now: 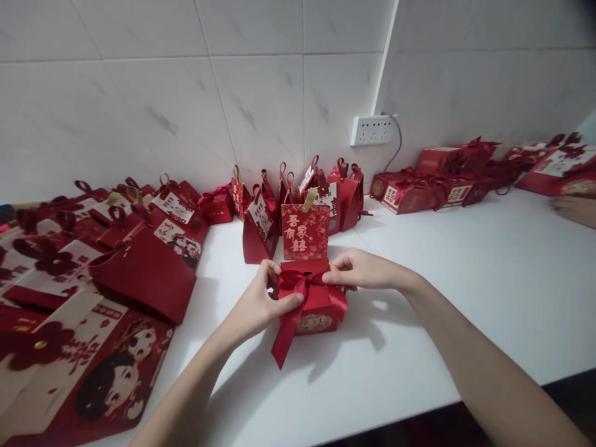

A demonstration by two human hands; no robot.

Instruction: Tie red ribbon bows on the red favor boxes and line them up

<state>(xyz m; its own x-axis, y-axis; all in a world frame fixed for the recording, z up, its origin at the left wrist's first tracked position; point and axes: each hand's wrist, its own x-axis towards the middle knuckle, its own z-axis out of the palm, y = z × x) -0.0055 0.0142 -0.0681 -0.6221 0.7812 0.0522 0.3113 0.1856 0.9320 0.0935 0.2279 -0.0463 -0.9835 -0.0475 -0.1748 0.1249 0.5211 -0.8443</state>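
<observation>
A small red gift box (316, 310) with a red ribbon (291, 310) sits on the white counter (465, 298) in front of me. My left hand (258, 304) pinches the ribbon at the box's top left, thumb lying across the bow. At the box's top right my right hand (358, 270) pinches the other side of the ribbon. One ribbon tail hangs down the box's left front. Just behind stands a red paper bag (305, 231) with gold characters.
Several small red gift bags (344, 192) stand at the wall behind. Flat red bags and boxes (93, 298) cover the counter's left side. More red boxes (433, 183) lie at the back right. A wall socket (372, 129) holds a cable. Another person's hand (577, 210) shows at the right edge.
</observation>
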